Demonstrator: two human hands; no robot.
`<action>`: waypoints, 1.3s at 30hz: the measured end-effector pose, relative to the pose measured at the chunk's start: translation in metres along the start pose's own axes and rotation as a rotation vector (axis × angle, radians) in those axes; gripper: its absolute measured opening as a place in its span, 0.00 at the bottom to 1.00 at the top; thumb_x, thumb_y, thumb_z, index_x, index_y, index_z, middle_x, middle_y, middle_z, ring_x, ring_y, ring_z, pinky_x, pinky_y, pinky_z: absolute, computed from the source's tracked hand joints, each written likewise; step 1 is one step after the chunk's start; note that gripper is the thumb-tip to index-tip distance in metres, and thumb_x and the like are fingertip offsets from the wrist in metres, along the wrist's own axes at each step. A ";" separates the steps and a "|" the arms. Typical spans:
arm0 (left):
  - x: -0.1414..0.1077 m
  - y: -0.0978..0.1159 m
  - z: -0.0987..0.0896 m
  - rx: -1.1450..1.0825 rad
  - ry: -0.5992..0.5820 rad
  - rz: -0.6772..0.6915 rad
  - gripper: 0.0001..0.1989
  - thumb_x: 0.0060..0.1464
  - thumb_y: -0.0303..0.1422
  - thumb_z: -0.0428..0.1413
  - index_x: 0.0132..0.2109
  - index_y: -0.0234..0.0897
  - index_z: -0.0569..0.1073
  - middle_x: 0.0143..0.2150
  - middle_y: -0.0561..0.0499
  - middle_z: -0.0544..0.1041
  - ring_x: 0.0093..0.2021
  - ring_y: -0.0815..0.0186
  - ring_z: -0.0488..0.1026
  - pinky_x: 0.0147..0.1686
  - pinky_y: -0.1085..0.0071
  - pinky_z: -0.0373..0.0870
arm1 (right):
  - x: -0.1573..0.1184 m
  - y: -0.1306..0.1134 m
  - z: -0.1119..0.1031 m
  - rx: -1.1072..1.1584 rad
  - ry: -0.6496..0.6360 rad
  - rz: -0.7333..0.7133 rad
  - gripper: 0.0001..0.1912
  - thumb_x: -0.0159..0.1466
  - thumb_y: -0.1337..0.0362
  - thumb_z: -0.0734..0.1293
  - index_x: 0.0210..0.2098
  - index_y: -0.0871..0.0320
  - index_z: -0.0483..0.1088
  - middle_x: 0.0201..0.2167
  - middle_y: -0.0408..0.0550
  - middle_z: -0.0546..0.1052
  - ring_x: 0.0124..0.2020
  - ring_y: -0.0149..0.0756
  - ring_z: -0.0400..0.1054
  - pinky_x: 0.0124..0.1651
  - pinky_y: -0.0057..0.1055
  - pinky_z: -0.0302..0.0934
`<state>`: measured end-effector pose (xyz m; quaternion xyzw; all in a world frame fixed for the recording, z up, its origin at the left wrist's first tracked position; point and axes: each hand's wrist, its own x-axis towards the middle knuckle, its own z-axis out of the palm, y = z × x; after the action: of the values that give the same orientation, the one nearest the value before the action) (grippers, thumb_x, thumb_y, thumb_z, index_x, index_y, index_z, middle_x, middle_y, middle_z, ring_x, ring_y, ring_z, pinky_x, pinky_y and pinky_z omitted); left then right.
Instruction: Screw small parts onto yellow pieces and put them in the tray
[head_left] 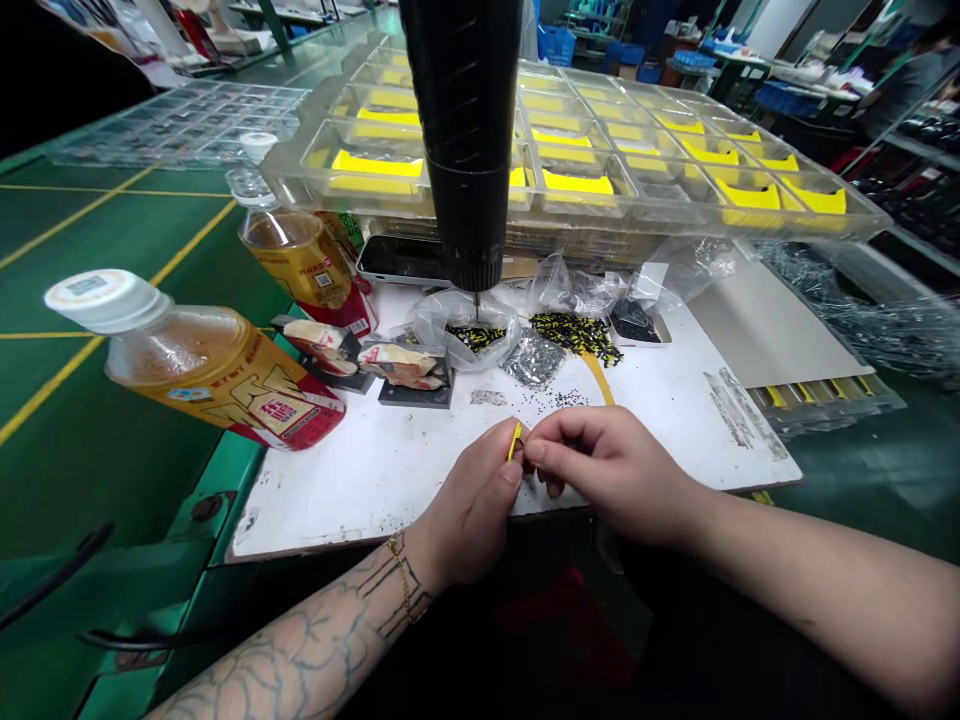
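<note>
My left hand (480,500) is closed on a small yellow plastic part (514,441), held on edge near the front of the white board (360,490). Right beside it, the thumb and index finger of my right hand (600,460) pinch together against the part; whatever sits between those fingertips is too small to make out. Tiny black pieces (562,400) lie scattered just beyond my hands. Above the board hangs a black electric screwdriver (472,150), its thin bit pointing down over a clear bag of black and yellow pieces (476,338).
Two drink bottles (225,370) (300,250) stand at the left, near two dark blocks with taped tops (405,375). A clear compartment tray (645,205) with yellow parts spans the back. Loose black and yellow pieces (577,332), a bag of screws (534,358) and a phone (405,260) lie before it.
</note>
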<state>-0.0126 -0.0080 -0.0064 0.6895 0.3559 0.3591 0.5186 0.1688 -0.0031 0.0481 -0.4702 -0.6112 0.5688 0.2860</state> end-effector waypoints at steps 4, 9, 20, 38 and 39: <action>0.000 -0.001 0.000 -0.022 -0.011 0.010 0.19 0.65 0.48 0.40 0.37 0.39 0.64 0.36 0.47 0.69 0.37 0.59 0.65 0.41 0.61 0.65 | 0.011 0.012 -0.006 0.461 -0.121 0.269 0.13 0.62 0.57 0.72 0.32 0.63 0.73 0.27 0.44 0.75 0.23 0.26 0.66 0.30 0.26 0.62; -0.001 0.001 0.001 -0.029 -0.012 0.054 0.19 0.66 0.47 0.41 0.36 0.39 0.63 0.37 0.48 0.69 0.38 0.59 0.67 0.43 0.61 0.65 | 0.015 0.009 -0.017 0.370 -0.204 0.162 0.14 0.62 0.57 0.73 0.32 0.64 0.74 0.28 0.47 0.78 0.24 0.24 0.68 0.31 0.24 0.63; 0.001 -0.005 0.010 -0.011 0.336 0.072 0.15 0.71 0.37 0.44 0.56 0.41 0.71 0.49 0.45 0.74 0.48 0.59 0.73 0.42 0.65 0.73 | 0.017 0.014 -0.012 0.411 0.063 0.184 0.17 0.60 0.53 0.74 0.34 0.64 0.76 0.25 0.42 0.73 0.24 0.24 0.66 0.32 0.24 0.62; -0.001 -0.001 0.010 0.034 0.378 0.074 0.08 0.68 0.36 0.51 0.51 0.39 0.70 0.43 0.49 0.75 0.42 0.65 0.74 0.42 0.68 0.72 | 0.003 -0.002 -0.004 0.160 0.047 0.041 0.14 0.65 0.56 0.70 0.38 0.62 0.77 0.30 0.46 0.78 0.31 0.30 0.72 0.37 0.27 0.66; -0.002 -0.001 0.010 0.006 0.357 0.080 0.09 0.67 0.36 0.52 0.51 0.39 0.69 0.44 0.48 0.74 0.42 0.64 0.74 0.42 0.68 0.72 | 0.002 -0.003 -0.005 0.131 0.042 0.032 0.14 0.66 0.56 0.69 0.37 0.62 0.77 0.29 0.45 0.77 0.30 0.30 0.71 0.36 0.27 0.66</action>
<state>-0.0047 -0.0142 -0.0094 0.6298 0.4156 0.4952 0.4305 0.1720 0.0017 0.0512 -0.4721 -0.5590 0.6022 0.3195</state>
